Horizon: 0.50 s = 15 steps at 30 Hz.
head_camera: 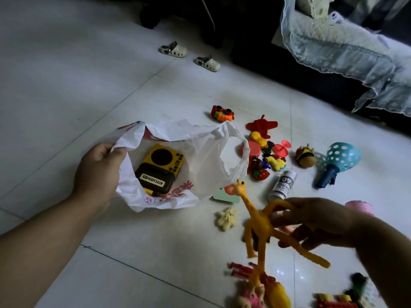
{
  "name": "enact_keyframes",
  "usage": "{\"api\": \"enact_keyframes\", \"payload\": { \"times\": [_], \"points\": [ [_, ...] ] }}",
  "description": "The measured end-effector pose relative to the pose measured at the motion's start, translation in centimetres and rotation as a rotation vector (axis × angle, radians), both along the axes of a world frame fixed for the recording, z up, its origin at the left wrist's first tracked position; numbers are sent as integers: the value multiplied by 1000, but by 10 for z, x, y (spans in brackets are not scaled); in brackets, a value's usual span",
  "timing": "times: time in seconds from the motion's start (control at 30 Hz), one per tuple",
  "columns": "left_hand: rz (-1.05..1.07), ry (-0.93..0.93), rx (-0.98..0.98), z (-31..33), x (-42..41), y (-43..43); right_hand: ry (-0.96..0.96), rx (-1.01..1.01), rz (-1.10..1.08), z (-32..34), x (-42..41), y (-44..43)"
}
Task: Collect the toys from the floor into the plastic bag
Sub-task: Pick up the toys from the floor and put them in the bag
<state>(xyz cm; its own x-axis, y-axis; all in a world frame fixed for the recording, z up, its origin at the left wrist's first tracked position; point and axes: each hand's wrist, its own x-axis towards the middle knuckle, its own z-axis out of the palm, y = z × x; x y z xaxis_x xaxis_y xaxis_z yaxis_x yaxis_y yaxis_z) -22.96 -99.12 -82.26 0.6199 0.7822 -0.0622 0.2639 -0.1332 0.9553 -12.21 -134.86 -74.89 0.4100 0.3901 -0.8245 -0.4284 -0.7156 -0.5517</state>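
A white plastic bag [206,152] lies open on the tiled floor, with a yellow and black toy kitchen stove [159,171] inside. My left hand [99,172] grips the bag's left rim and holds it open. My right hand [318,223] holds an orange rubber giraffe [255,221] by its body, above the floor to the right of the bag, legs dangling. Loose toys lie right of the bag: a red car [222,112], a red plane [262,126], a strawberry [261,174], a burger [306,157], a small cream teddy [225,219].
A teal dotted cone launcher [338,161] and a silver can [283,184] lie at the right. More toys sit at the bottom edge [266,292]. Two small clogs [189,54] stand further back. A dark sofa with a lace cover [333,47] fills the upper right.
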Motion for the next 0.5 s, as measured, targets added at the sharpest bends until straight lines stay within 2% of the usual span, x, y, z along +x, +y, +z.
{"api": "enact_keyframes", "payload": {
  "times": [0.13, 0.2, 0.3, 0.5],
  "points": [
    [3, 2, -15, 3, -3, 3, 155, 281, -49, 3, 6, 53],
    [-2, 3, -32, 5, -4, 4, 202, 326, -72, -9, 6, 89],
    [-12, 6, -57, 7, -5, 2, 280, 348, -217, -36, 11, 149],
    [-11, -18, -96, 11, -5, 0, 103, 414, -585, -82, 26, 234]
  ]
}}
